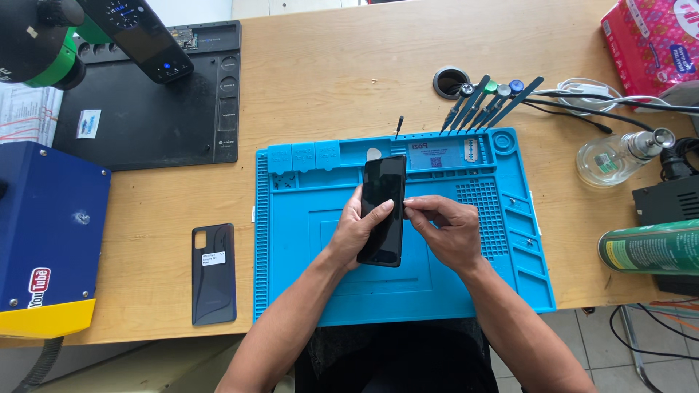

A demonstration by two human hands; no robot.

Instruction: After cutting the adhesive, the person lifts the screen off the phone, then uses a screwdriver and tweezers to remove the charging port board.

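A black smartphone [383, 209] is gripped from beneath by the left hand [360, 231], thumb laid across its dark screen, and held just above a blue repair mat [306, 240] on the wooden counter [328, 80]. The right hand [444, 229] is pinched closed at the phone's right edge (whatever is pinched is too small to tell). Edge work seems in hand; steady, light force is called for next. A detached back cover [213, 273] is seen left of the mat, screwdrivers [484, 102] beyond it.

Wooden table [349, 65], blue mat [306, 240], phone back cover [213, 273], black pad [145, 124]
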